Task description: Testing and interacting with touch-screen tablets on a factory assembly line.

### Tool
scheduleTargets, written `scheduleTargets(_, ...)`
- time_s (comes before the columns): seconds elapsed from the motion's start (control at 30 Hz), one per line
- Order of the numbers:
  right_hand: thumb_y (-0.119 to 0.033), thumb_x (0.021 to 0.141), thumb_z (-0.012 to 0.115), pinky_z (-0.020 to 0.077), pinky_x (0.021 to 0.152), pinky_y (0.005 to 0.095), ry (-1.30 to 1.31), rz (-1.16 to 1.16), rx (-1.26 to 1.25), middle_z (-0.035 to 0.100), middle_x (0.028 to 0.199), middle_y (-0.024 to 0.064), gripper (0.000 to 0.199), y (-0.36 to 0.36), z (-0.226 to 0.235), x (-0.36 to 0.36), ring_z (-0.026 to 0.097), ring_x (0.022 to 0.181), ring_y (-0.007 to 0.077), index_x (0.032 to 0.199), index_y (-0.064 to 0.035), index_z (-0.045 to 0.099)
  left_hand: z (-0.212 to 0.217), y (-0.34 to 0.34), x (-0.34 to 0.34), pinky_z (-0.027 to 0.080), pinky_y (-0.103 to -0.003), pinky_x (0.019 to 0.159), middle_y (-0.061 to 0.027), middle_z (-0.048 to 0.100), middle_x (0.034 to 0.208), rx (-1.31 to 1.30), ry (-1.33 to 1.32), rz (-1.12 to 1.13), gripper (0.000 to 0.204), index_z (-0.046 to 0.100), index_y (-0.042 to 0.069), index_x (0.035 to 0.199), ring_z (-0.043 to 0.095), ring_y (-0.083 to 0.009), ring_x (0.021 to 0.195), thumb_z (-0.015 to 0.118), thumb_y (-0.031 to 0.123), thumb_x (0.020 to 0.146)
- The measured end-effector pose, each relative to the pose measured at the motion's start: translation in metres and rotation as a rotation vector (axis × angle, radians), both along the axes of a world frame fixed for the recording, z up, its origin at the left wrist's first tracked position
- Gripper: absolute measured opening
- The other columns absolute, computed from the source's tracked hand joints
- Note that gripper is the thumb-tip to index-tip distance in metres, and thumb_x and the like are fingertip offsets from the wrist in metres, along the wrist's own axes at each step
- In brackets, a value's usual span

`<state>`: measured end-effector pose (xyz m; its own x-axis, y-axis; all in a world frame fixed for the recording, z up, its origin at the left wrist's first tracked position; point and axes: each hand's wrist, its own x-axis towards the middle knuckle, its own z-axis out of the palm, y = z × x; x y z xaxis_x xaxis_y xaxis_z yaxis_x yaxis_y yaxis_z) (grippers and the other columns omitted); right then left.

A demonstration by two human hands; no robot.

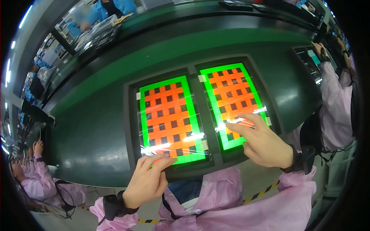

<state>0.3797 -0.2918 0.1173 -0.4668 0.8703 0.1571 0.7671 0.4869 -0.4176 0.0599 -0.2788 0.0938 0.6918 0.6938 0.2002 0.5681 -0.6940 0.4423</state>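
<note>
Two flat rectangular panels lie side by side on a dark tray (129, 127) on the green conveyor. Each has a bright green border and an orange grid with dark squares. My left hand (148, 181) rests its fingertips on the near edge of the left panel (169, 115), pinching at a shiny clear film there. On the near part of the right panel (231, 100), my right hand (262, 144) presses with the index finger extended along a glinting film edge.
The green conveyor belt (96, 127) curves left and right. A person in a pink coat (337, 104) works at the right with another tray (308, 61). Another pink-sleeved person (38, 177) sits at the left. Shelves and blue-coated people stand beyond the line.
</note>
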Motion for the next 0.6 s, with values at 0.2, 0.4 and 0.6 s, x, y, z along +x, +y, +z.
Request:
scheduleTargets(0.2,0.002,0.074,0.051,0.0378,0.095,0.0504,0.035,-0.04,-0.055,0.052,0.112,0.0247,0.052,0.006,-0.004,-0.003,0.04,0.119,0.0408,0.125,-0.0016,0.045,-0.004,-0.019,-0.028,0.036,-0.041,0.09,-0.0129,0.054,0.117,0.037,0.139,0.123,0.052,0.051,0.0,0.121,0.049,-0.0313,0.105,0.051,-0.007,0.07)
scheduleTargets(0.4,-0.001,0.079,0.05,0.0388,0.097,0.0434,0.144,-0.172,-0.023,0.05,0.118,0.0251,0.046,0.036,0.007,0.017,0.043,0.119,0.039,0.124,0.0016,0.045,0.018,0.005,-0.015,0.038,-0.043,0.093,-0.0165,0.054,0.115,0.13,-0.026,0.255,0.051,0.05,0.001,0.12,0.049,-0.0345,0.108,0.054,-0.005,0.07)
scheduleTargets(0.6,-0.006,0.082,0.048,0.0372,0.101,0.0435,0.11,-0.153,0.113,0.053,0.12,0.0228,0.041,0.097,-0.01,0.015,0.038,0.124,0.0406,0.121,0.0066,0.045,0.011,0.11,0.044,0.035,-0.039,0.1,-0.0154,0.055,0.123,0.198,-0.156,0.123,0.056,0.037,-0.002,0.13,0.047,-0.0335,0.115,0.049,-0.007,0.076)
